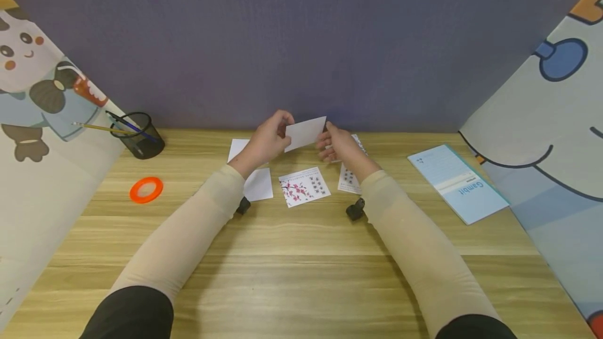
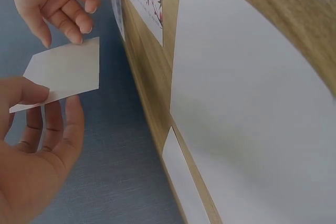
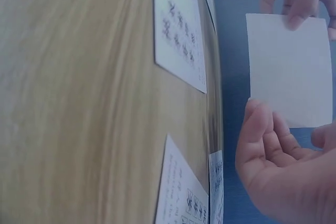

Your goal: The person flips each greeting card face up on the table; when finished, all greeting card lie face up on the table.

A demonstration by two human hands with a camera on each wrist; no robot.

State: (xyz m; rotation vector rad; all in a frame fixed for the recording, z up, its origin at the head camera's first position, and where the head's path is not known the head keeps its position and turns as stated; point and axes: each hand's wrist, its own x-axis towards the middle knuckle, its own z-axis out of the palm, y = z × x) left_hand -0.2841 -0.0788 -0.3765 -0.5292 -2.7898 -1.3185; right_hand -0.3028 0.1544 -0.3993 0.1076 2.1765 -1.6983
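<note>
On the wooden desk, a blossom-printed card lies at centre frame. Above it, the left hand pinches a blank white card held aloft; the right hand, fingers loosely spread, touches the card's right edge.

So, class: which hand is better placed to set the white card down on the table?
Probably the left hand: it pinches the white card between thumb and fingers, while the right hand only touches its far edge with open fingers.
</note>
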